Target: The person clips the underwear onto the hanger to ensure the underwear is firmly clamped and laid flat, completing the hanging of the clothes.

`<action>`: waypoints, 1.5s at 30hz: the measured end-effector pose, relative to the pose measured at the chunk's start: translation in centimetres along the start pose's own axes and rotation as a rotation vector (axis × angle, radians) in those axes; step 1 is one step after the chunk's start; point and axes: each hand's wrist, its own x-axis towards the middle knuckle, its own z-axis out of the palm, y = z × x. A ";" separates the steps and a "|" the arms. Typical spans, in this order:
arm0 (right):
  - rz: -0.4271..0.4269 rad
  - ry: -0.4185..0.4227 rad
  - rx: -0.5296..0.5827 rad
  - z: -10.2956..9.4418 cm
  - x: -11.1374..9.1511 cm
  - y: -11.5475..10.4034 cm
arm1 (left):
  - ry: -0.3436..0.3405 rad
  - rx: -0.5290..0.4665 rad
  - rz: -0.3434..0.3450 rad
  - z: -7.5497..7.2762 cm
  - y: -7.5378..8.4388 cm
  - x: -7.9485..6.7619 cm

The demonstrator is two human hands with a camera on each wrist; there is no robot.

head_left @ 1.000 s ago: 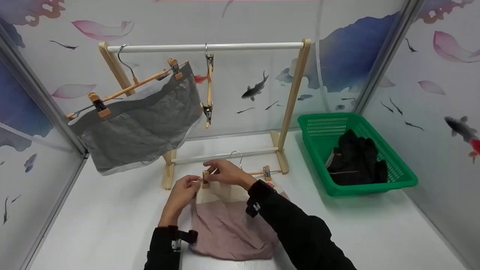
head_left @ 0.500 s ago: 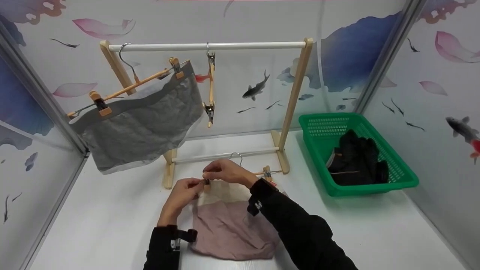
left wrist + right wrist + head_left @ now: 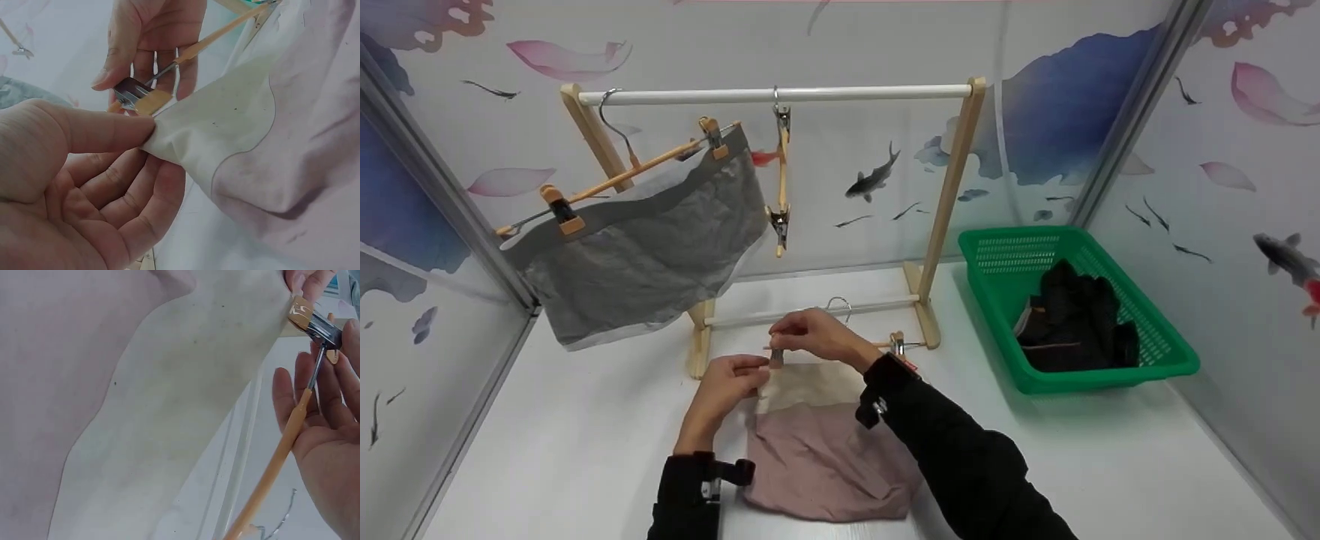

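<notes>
A pink garment (image 3: 832, 457) with a cream waistband (image 3: 810, 386) lies flat in front of me. My left hand (image 3: 727, 386) pinches the waistband's left corner between thumb and fingers. My right hand (image 3: 817, 337) pinches the clip (image 3: 135, 95) at the left end of a clip hanger, thumb on one side and fingers on the other. The clip's orange tip (image 3: 301, 313) is at the waistband edge, close to my left fingertips; whether it bites the cloth I cannot tell. The hanger's bar (image 3: 275, 461) runs along the waistband to a second clip (image 3: 897, 343) on the right.
Behind stands a wooden rack with a white rail (image 3: 870, 93). Grey clothing (image 3: 645, 247) hangs at its left from a clip hanger, and a bare clip hanger (image 3: 782, 172) hangs near the middle. To the right, a green basket (image 3: 1155, 337) holds dark items (image 3: 1072, 322).
My right hand has shifted slightly up and away with the clip, which sat lower over the waistband before. My left hand stays at the same corner.
</notes>
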 end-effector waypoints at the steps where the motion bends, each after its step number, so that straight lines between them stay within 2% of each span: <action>1: -0.014 0.027 -0.002 -0.1 0.0 0.0 | 0.001 0.000 0.005 0.0 0.0 0.1; 5: -0.055 0.119 0.009 0.0 -0.1 0.3 | 0.006 -0.001 0.030 0.0 0.0 0.3; 10: -0.076 0.154 0.048 0.3 0.1 0.4 | 0.049 -0.008 0.054 0.3 1.6 -0.6; 12: -0.082 0.148 0.052 0.3 0.1 0.5 | 0.066 -0.014 0.054 0.4 1.7 -0.6; 15: -0.091 0.134 0.057 0.3 0.1 0.7 | 0.077 -0.023 0.059 0.3 0.5 0.2; 18: -0.093 0.117 0.058 0.2 0.0 0.8 | 0.070 -0.028 0.081 0.3 0.2 0.4; 23: -0.086 0.111 0.031 0.2 0.0 0.9 | 0.067 -0.010 0.103 0.2 0.4 0.3; 30: -0.087 0.073 0.020 0.8 -0.1 1.2 | 0.114 0.011 0.097 0.3 0.6 0.3; 36: -0.049 0.054 -0.041 1.0 -0.2 1.4 | 0.113 0.006 0.087 0.3 0.4 0.3; 45: -0.077 0.052 -0.123 1.4 -0.2 1.5 | 0.107 0.001 0.097 0.1 0.4 0.2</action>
